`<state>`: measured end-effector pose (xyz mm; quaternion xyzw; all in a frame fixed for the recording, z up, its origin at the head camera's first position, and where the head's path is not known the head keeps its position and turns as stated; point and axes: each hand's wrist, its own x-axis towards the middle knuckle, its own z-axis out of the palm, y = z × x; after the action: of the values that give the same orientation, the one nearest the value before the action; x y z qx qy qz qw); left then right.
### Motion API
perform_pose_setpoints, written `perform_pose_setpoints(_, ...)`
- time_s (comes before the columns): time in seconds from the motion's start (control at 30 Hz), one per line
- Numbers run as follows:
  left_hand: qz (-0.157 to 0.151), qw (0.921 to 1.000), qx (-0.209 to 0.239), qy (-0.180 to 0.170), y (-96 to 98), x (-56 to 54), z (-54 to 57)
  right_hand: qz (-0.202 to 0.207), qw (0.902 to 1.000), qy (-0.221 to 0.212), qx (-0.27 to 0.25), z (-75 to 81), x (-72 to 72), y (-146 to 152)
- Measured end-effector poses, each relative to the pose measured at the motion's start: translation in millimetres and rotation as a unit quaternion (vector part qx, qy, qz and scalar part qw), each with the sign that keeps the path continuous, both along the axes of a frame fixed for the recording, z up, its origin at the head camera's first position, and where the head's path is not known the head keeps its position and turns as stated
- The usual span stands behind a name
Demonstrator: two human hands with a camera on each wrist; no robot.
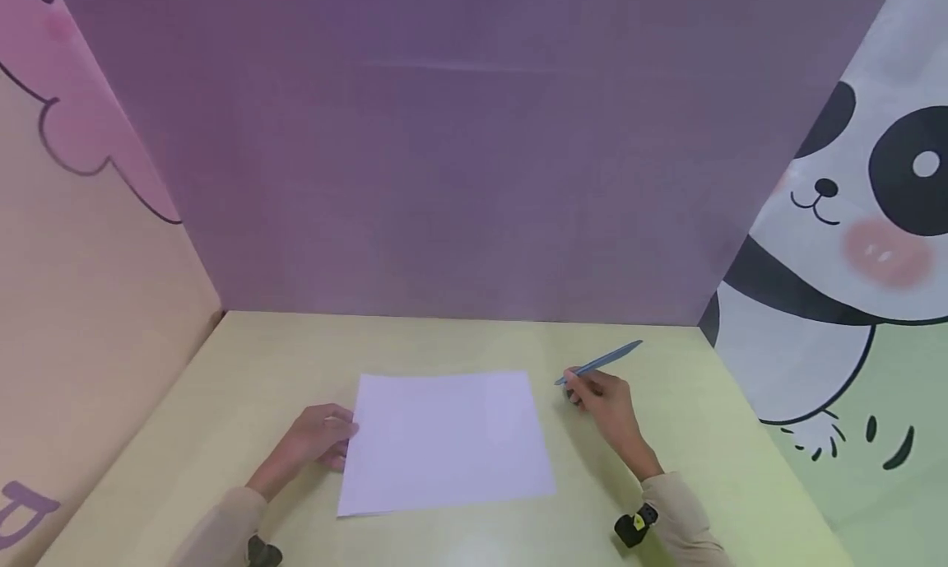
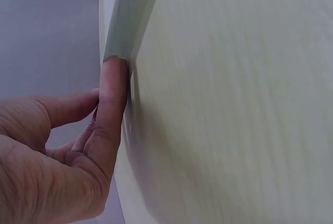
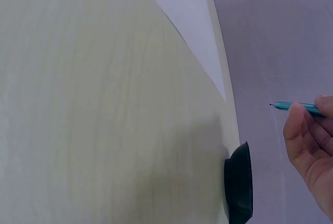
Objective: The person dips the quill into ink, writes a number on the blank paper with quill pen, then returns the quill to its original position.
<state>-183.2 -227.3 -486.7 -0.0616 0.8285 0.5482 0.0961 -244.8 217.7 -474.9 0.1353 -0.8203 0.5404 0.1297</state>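
Note:
A white sheet of paper (image 1: 448, 443) lies on the pale table, and a second edge peeks out at its near left corner. The left hand (image 1: 320, 438) holds the paper's left edge, thumb on the upper side. In the left wrist view the paper (image 2: 130, 18) lifts slightly off the table at the fingertips. Beyond the paper's right edge, the right hand (image 1: 606, 402) pinches a blue-green pen (image 1: 611, 357) above the table. The pen's tip (image 3: 276, 105) points away from the hand, clear of the paper.
A dark green, flared object (image 3: 239, 185) stands on the table near the right hand; its kind is unclear. A purple wall (image 1: 459, 180) rises behind the table, with printed panels at both sides. Each wrist wears a black camera (image 1: 633, 527).

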Motion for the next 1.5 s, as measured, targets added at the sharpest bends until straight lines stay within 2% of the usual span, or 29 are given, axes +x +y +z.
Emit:
perform_pose_setpoints(0.1,0.000,1.0000,-0.001,-0.002,-0.1,3.2,-0.7,0.027,0.9996,0.008,-0.009,-8.9,-2.7,0.4)
perform_pose_setpoints(0.23,0.002,0.9999,-0.014,0.000,1.0,4.6,-1.1,0.038,0.9991,0.018,-0.008,-8.9,-3.9,-1.5)
perform_pose_setpoints(0.43,0.012,0.9995,-0.029,-0.006,5.1,1.6,0.8,0.044,0.9989,0.015,0.004,-1.2,-10.2,-14.0)
perform_pose_setpoints(0.73,0.020,0.9997,-0.006,-0.010,11.1,-0.8,-0.8,0.061,0.9977,0.007,0.028,17.5,-2.8,-35.9)
perform_pose_setpoints(1.0,0.013,0.9998,-0.004,-0.011,13.9,2.3,1.9,0.065,0.9974,0.020,0.021,0.6,-17.9,-34.1)
perform_pose_setpoints(1.23,0.010,0.9997,-0.014,-0.015,14.9,0.4,6.5,0.073,0.9973,0.011,0.004,2.7,-22.2,-37.1)
perform_pose_setpoints(1.5,0.000,0.9996,-0.013,-0.026,20.1,-1.5,9.1,0.075,0.9960,-0.014,0.046,2.3,-21.7,-41.7)
